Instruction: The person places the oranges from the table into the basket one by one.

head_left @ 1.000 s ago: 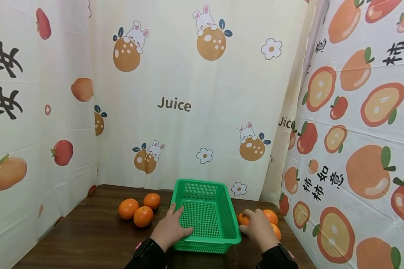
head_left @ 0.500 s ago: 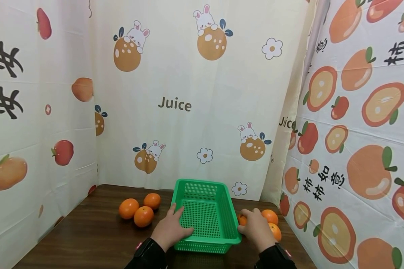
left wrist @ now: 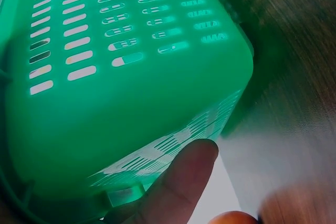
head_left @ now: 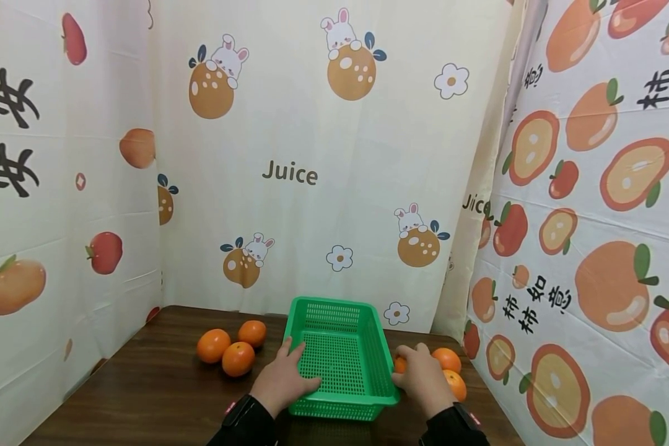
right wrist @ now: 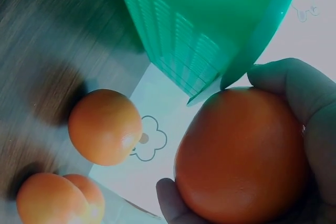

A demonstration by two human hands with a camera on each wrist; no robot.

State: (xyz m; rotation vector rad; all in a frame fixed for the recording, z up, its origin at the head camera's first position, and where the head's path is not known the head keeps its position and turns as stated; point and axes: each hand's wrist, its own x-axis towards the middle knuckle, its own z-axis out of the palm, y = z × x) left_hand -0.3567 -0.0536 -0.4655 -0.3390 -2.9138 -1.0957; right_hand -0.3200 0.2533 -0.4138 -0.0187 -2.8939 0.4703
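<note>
The green plastic basket (head_left: 334,406) stands on the dark wooden table. My left hand (head_left: 281,379) grips its near left rim, the thumb over the edge and the fingers along the outer wall. One of those fingers (left wrist: 184,182) shows against the slotted side in the left wrist view. My right hand (head_left: 424,379) holds an orange (right wrist: 241,156) between thumb and fingers, close beside the basket's right wall. Most of this orange is hidden by the hand in the head view. Loose oranges lie by the right hand, among them one orange (head_left: 447,359) and a nearer orange (head_left: 455,385).
Three more oranges (head_left: 238,359) sit in a cluster left of the basket. Printed cloths surround the wooden table (head_left: 145,396): a cream back cloth (head_left: 290,217) and a fruit-patterned cloth (head_left: 557,223) on the right.
My right hand has shifted slightly left toward the basket, holding the orange. My left hand and the basket stay where they were.
</note>
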